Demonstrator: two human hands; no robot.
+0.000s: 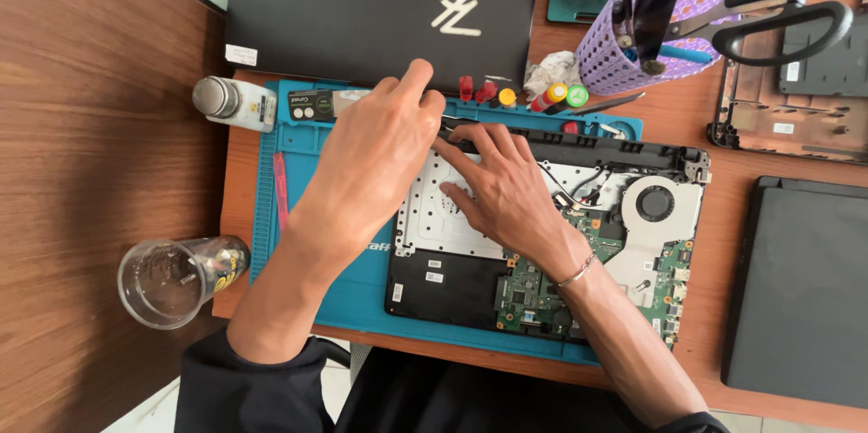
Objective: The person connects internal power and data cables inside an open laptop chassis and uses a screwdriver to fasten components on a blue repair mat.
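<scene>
From the head camera, an opened laptop base (542, 243) lies on a blue work mat (362, 288) on the wooden bench (687, 117), its green circuit board (533, 293) and round fan (655, 204) bared. The left hand (375, 157) covers the upper left of the silver inner plate (425, 221), fingers (411, 80) curled together near the base's far edge; whether they pinch anything is hidden by the hand's own back. The right hand (502, 184) lies flat on the plate with fingers spread, fingertips touching a thin dark strip (461, 126) by the hinge edge, gripping nothing that shows. What sits under both palms cannot be made out. A closed black laptop (380, 8) lies beyond, a purple basket (633, 44) and scissors (787, 4) at upper right, the latter cut by the frame. A clear cup (172, 281) lies tipped at the left, a small bottle (233, 103) above it.
</scene>
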